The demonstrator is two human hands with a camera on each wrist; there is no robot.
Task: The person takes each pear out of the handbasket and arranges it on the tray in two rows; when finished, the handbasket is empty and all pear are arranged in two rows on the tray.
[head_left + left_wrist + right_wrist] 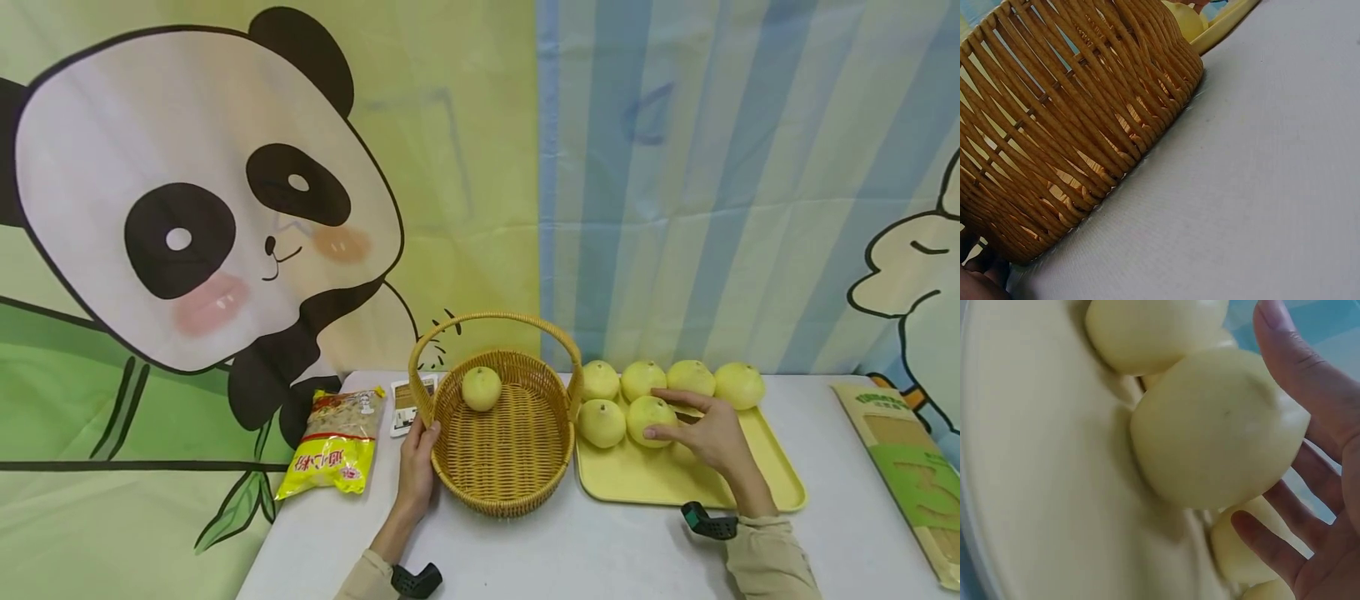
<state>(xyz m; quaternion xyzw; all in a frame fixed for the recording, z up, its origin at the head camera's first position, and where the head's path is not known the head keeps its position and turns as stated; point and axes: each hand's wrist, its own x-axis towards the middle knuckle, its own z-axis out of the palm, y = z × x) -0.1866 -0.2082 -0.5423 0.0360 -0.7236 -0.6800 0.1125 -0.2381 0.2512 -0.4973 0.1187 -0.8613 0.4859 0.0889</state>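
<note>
A round wicker basket (517,467) with a tall arched handle stands on the table. Inside it, at the back left, lies one round pale-yellow fruit (482,389). My left hand (417,467) grips the basket's left side, its thumb by the rim near the handle's foot; its other fingers are mostly hidden. On the right, a yellow tray (720,483) bears several such fruits in two rows. My right hand (708,429) holds the front-row fruit (1216,431) between thumb and fingers, over the tray; the palm stays apart from it.
Left of the basket lie a yellow-and-red food bag (337,442) and a small white packet (405,408). A long green-and-tan package (911,475) lies at the table's right edge. A printed curtain (465,208) hangs behind the table.
</note>
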